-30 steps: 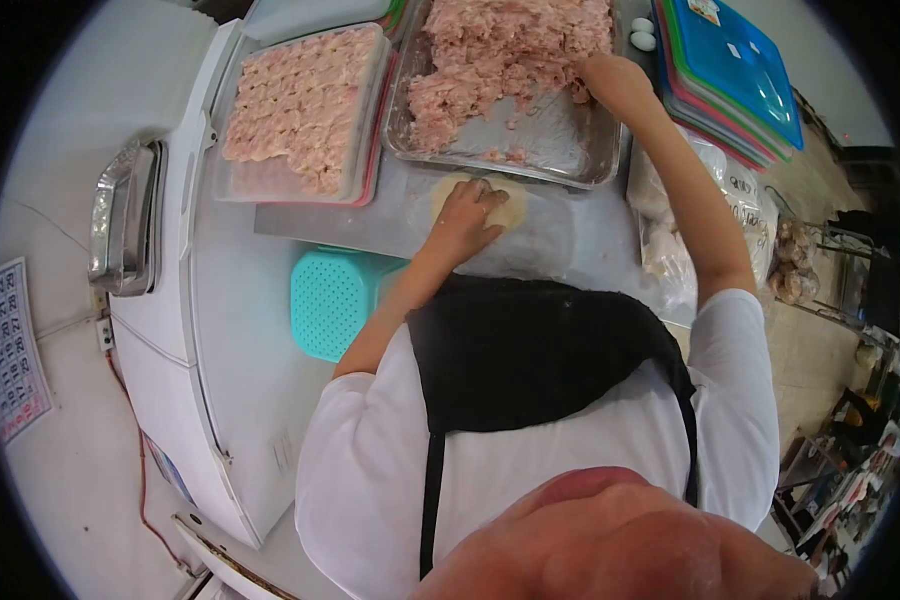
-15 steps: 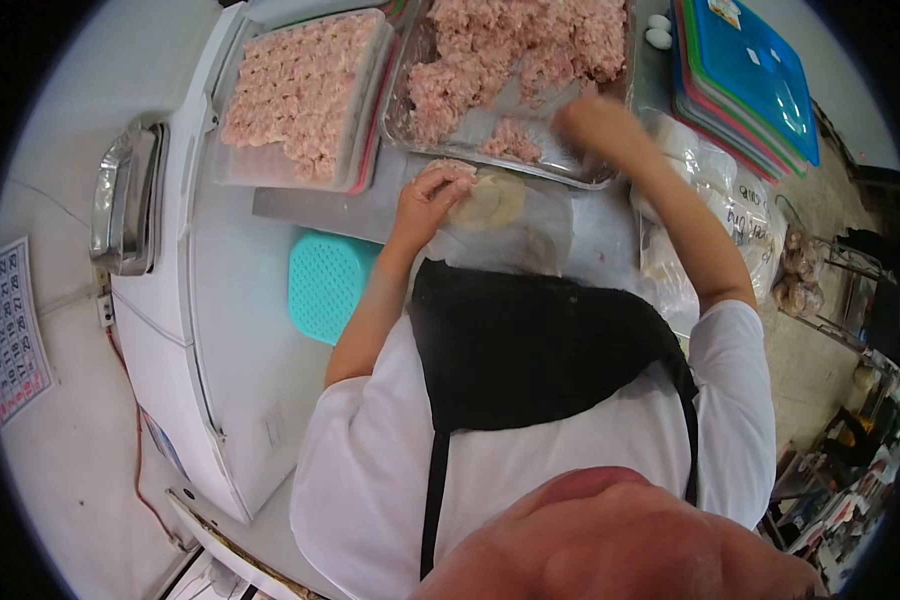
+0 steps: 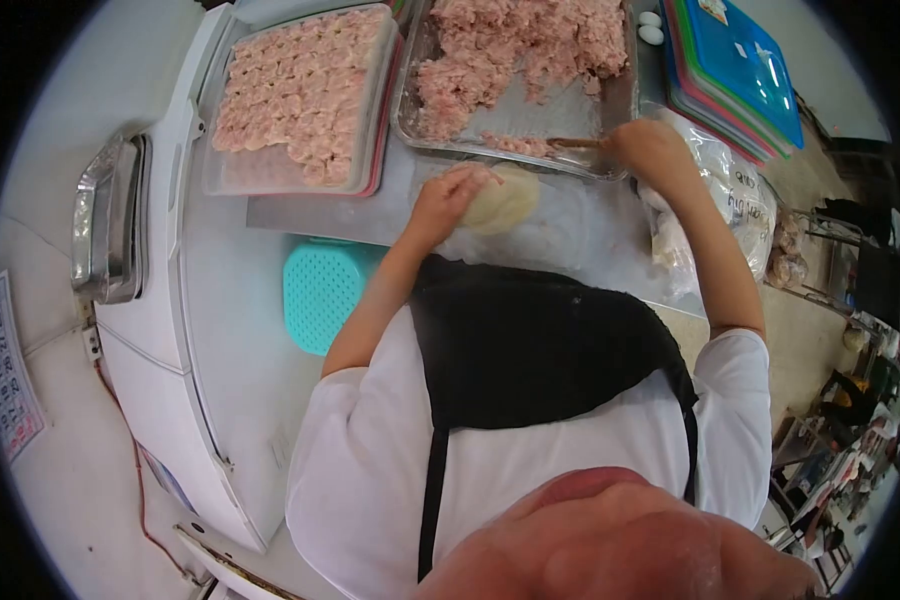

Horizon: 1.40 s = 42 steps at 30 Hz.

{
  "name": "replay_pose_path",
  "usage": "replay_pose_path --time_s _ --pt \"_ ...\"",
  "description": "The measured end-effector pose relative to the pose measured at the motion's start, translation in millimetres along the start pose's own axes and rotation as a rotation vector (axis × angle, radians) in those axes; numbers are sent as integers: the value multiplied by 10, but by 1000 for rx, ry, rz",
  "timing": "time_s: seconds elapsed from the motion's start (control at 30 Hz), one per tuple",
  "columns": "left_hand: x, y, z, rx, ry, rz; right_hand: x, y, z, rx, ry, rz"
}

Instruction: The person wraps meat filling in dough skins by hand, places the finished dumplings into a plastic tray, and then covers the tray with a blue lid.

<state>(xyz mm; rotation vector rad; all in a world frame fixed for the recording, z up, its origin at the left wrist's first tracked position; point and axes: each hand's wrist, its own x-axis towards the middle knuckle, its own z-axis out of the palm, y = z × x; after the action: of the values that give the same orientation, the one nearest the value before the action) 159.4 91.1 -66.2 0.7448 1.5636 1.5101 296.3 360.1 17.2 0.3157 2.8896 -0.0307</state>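
My right hand (image 3: pixel 656 157) is closed round a thin brown wooden stick (image 3: pixel 576 143), whose far end lies in the near part of a metal tray (image 3: pixel 560 122). Raw minced meat (image 3: pixel 530 40) is heaped toward the tray's back, with a small smear by the stick. Below the tray, my left hand (image 3: pixel 444 205) has its fingers curled together; what they hold is mostly hidden, with only a pinkish bit at the fingertips. Beside those fingers lie thin, round, pale yellow dough wrappers (image 3: pixel 511 200) on a clear plastic sheet.
To the left stands a plastic tray (image 3: pixel 275 176) with rows of meat-filled dumplings (image 3: pixel 300 90). A turquoise perforated basket (image 3: pixel 322 295) is nearer me. At right are filled plastic bags (image 3: pixel 715 215), stacked coloured lids (image 3: pixel 735 70) and two white eggs (image 3: pixel 650 28).
My right hand has moved right and slightly down from over the tray, and the stick now shows clearly. My left hand has shifted slightly right and down. The whole view has tilted a little.
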Motion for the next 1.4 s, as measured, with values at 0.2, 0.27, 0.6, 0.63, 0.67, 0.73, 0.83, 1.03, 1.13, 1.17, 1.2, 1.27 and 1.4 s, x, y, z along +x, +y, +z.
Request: replay_pose_path --time_s 0.2,0.27,0.6,0.63,0.67,0.73,0.83,1.03,1.13,1.17,1.2,1.27,1.4 --pt "68 -127 -130 393 -120 192 171 -713 320 128 205 -58" --pt "67 -127 -188 215 -149 56 320 -771 308 212 127 -20" --pt "38 128 -328 -584 -275 -158 706 -1102 280 142 177 -97" --pt "16 182 -349 -709 -298 -210 686 -1116 253 187 165 -74" --pt "-3 210 -364 -837 -320 -266 689 -1048 275 354 143 -85" --pt "0 159 -369 -705 -284 -150 633 -842 327 689 94 -100" --pt "92 209 -401 -735 -247 -60 389 -789 109 1027 127 93" --pt "677 862 -181 -1219 -27 35 241 -679 -154 1356 348 154" --pt "889 1017 -85 -1318 -19 72 305 -780 95 876 656 24" --pt "907 1068 -46 -1290 62 41 311 -693 175 735 753 -62" --pt "926 1101 -10 -1264 145 14 202 -626 92 586 638 12" --pt "1108 787 -71 -1277 178 30 -98 -568 -302 288 406 144" --pt "1028 875 82 -1186 243 13 -190 -598 -268 306 541 33"
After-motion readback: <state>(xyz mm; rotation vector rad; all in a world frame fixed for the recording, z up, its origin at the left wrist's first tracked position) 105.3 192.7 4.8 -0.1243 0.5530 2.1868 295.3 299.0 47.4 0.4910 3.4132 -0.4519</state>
